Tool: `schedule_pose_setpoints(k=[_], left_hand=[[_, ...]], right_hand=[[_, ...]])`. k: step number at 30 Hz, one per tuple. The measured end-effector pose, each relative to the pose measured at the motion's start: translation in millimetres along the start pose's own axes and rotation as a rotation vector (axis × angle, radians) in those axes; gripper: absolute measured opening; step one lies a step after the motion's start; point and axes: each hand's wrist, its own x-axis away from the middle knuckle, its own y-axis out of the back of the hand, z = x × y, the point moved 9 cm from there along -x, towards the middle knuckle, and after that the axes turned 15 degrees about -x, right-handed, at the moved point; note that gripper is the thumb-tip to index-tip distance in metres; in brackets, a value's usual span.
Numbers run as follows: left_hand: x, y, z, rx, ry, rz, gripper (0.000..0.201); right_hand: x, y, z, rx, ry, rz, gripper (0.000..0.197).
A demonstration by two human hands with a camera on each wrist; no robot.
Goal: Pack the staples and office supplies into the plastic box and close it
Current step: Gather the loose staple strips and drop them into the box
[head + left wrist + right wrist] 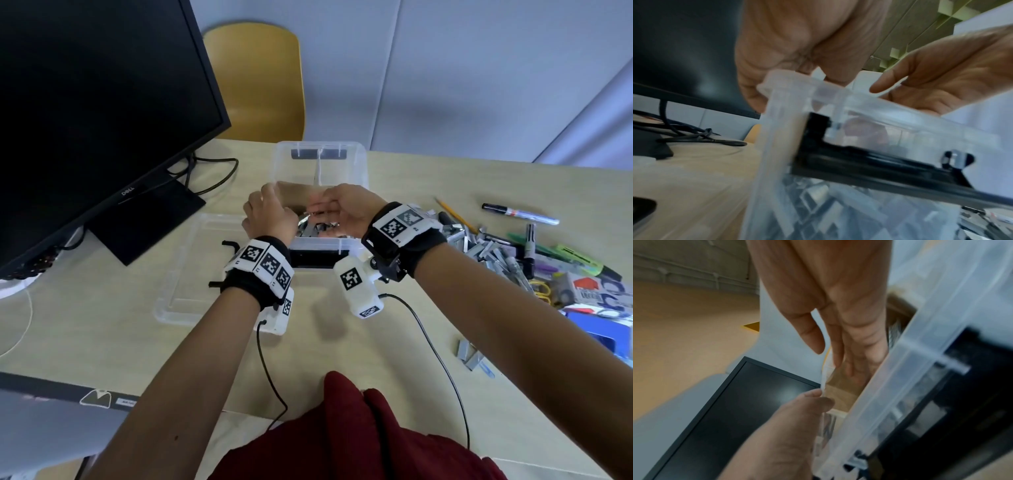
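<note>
The clear plastic box (360, 161) stands open in the middle of the table with grey staple strips (310, 230) in its near half. My left hand (270, 214) grips the box's left rim, fingers curled over the edge (797, 48). My right hand (346, 212) reaches into the box from the right with its fingers straight (838, 313) and holds nothing. A black latch (318, 258) hangs on the box's near wall (859, 162). The clear lid (185, 294) lies flat to the left of the box. A pile of staples, markers and highlighters (496, 248) lies to the right.
A black monitor (85, 120) with its stand and cables fills the left. A yellow chair (257, 75) stands behind the table. At the right lie a marker (520, 215), a pencil (455, 214), yellow scissors (541, 291), small cartons (599, 291) and loose staple strips (472, 356).
</note>
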Motion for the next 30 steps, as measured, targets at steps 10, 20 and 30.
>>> schedule_pose_setpoints(k=[10, 20, 30], left_hand=[[59, 3, -121, 0.309, -0.369, -0.038, 0.018], [85, -133, -182, 0.074, -0.450, 0.266, 0.026], [77, -198, -186, -0.517, -0.606, 0.247, 0.059]], right_hand=[[43, 125, 53, 0.179, 0.295, -0.186, 0.017], [59, 248, 32, 0.944, 0.235, -0.328, 0.017], [56, 235, 6, 1.293, 0.240, -0.105, 0.018]])
